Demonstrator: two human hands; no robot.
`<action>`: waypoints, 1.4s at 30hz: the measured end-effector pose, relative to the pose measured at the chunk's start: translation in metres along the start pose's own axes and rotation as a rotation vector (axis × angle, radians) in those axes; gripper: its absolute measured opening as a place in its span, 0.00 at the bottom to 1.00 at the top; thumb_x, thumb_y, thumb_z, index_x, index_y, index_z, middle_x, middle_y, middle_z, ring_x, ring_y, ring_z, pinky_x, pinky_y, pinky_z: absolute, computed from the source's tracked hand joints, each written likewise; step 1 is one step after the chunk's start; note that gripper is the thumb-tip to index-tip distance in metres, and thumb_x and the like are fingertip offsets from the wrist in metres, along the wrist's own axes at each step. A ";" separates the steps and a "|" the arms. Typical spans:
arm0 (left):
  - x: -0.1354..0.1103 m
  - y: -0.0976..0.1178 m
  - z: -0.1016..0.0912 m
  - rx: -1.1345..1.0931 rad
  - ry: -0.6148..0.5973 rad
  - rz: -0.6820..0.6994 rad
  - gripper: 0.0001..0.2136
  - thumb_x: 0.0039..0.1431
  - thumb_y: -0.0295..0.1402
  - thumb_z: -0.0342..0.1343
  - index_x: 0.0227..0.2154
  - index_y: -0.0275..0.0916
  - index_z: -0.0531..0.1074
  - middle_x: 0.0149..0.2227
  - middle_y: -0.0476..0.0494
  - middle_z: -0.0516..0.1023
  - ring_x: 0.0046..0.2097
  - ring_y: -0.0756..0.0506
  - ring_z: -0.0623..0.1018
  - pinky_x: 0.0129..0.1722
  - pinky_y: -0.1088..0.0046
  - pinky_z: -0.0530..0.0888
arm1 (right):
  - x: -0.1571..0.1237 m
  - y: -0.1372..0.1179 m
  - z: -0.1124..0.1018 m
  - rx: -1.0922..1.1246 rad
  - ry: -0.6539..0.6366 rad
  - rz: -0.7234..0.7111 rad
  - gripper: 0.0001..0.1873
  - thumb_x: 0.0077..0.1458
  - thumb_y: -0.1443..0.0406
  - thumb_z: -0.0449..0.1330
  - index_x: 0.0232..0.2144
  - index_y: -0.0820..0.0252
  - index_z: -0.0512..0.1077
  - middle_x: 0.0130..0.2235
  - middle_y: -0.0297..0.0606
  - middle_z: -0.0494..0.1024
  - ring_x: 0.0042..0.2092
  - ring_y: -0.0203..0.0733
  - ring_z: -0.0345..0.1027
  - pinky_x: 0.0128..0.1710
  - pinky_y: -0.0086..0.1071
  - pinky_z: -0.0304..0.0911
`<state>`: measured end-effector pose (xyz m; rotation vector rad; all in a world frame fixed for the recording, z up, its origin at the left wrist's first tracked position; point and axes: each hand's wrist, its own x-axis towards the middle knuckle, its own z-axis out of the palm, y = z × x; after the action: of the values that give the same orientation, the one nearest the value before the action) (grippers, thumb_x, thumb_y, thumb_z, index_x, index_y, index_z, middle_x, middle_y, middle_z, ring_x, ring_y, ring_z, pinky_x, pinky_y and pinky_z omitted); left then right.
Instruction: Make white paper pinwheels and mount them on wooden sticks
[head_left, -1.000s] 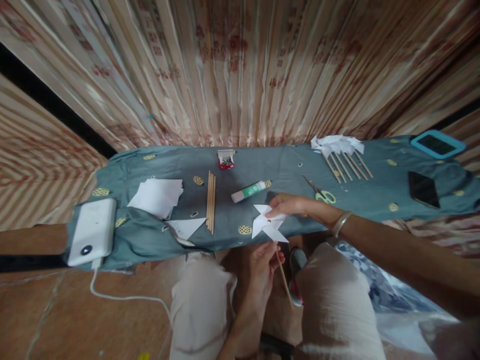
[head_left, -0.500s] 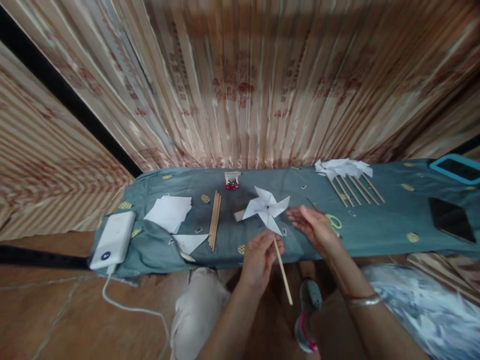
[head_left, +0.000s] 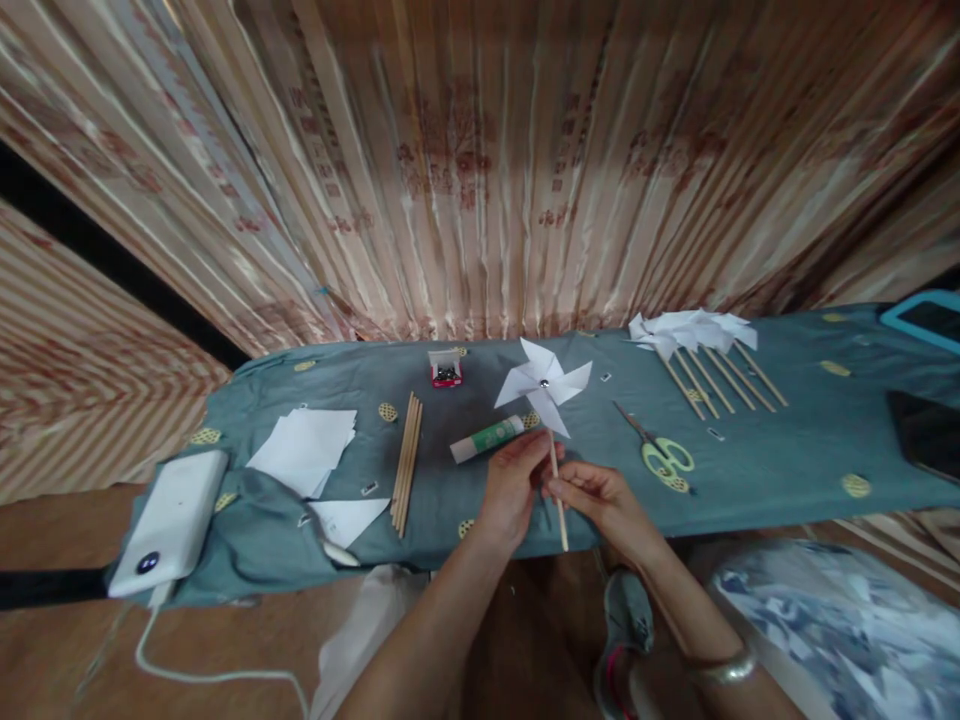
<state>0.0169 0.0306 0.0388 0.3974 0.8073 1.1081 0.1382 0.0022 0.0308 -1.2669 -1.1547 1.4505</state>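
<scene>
A white paper pinwheel (head_left: pixel 544 383) with a metal pin at its centre stands upright on a thin wooden stick (head_left: pixel 557 492). My left hand (head_left: pixel 513 487) pinches the stick just below the paper head. My right hand (head_left: pixel 604 503) is closed on the same stick a little lower, from the right side. Both hands hover over the near edge of the teal cloth-covered table (head_left: pixel 757 460). A glue stick (head_left: pixel 487 439) lies just left of the pinwheel, and yellow-handled scissors (head_left: pixel 660 452) lie to its right.
Several finished pinwheels (head_left: pixel 701 345) lie at the back right. A bundle of bare sticks (head_left: pixel 406 461), a stack of white paper squares (head_left: pixel 301 448), a folded triangle (head_left: pixel 346 518), a small red pin box (head_left: pixel 445 369), a white power bank (head_left: pixel 169 523) and two dark devices (head_left: pixel 928 430) also sit on the cloth.
The pinwheel has risen and turned upright. My right hand left the paper head, moved down and closed on the stick beside my left hand.
</scene>
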 end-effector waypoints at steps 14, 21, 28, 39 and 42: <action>0.005 -0.006 -0.006 0.224 0.043 -0.012 0.15 0.31 0.37 0.73 0.24 0.35 0.81 0.25 0.44 0.80 0.29 0.50 0.75 0.34 0.75 0.70 | 0.009 -0.015 -0.057 -0.031 0.093 0.022 0.26 0.43 0.44 0.65 0.34 0.59 0.79 0.34 0.41 0.82 0.33 0.39 0.71 0.32 0.31 0.65; -0.004 -0.014 -0.007 0.387 -0.070 -0.052 0.14 0.37 0.38 0.71 0.27 0.35 0.81 0.25 0.42 0.80 0.28 0.50 0.75 0.28 0.76 0.68 | 0.025 -0.027 -0.081 0.320 0.416 -0.233 0.18 0.43 0.52 0.69 0.37 0.50 0.78 0.40 0.34 0.82 0.38 0.34 0.73 0.36 0.26 0.67; 0.001 -0.013 -0.008 0.390 -0.036 -0.017 0.15 0.34 0.38 0.72 0.26 0.35 0.81 0.25 0.43 0.80 0.26 0.50 0.75 0.28 0.75 0.70 | 0.031 -0.024 -0.073 0.266 0.490 -0.247 0.14 0.36 0.56 0.73 0.27 0.55 0.79 0.33 0.35 0.81 0.34 0.37 0.73 0.33 0.30 0.68; -0.002 -0.009 -0.009 0.429 -0.073 -0.008 0.14 0.35 0.39 0.71 0.26 0.36 0.82 0.25 0.43 0.80 0.26 0.50 0.74 0.28 0.76 0.70 | 0.032 -0.027 -0.070 0.272 0.467 -0.297 0.13 0.41 0.58 0.71 0.33 0.52 0.80 0.38 0.34 0.82 0.35 0.34 0.72 0.33 0.28 0.68; -0.001 -0.005 -0.009 0.406 -0.046 0.010 0.14 0.34 0.38 0.71 0.26 0.36 0.82 0.24 0.44 0.80 0.26 0.50 0.74 0.29 0.75 0.70 | 0.033 -0.024 -0.067 0.251 0.494 -0.287 0.12 0.40 0.57 0.71 0.29 0.54 0.80 0.36 0.35 0.82 0.32 0.36 0.72 0.31 0.30 0.68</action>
<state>0.0136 0.0267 0.0297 0.7642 0.9921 0.9385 0.2025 0.0457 0.0443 -1.1414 -0.7567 0.9616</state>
